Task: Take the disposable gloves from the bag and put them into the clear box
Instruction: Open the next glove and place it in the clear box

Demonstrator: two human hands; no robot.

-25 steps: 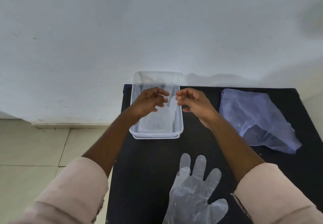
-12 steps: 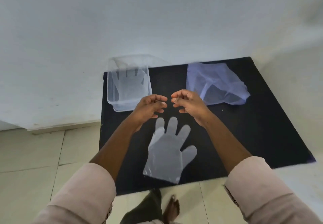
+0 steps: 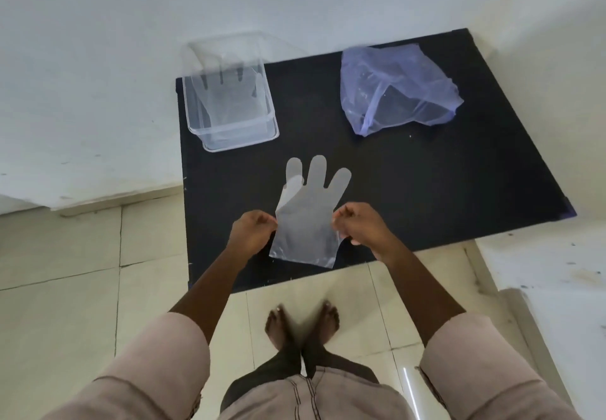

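Both hands, left (image 3: 251,235) and right (image 3: 360,230), grip a glove (image 3: 308,216) by its edges, below the clear box (image 3: 229,105) on the counter (image 3: 426,190).

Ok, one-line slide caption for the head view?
Both hands, left and right, pinch a clear glove on the black table; another lies in the clear box.

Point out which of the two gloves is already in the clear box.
The glove at the table's far left corner lies inside the clear box. The other glove lies on the black table, pinched between the left hand and right hand.
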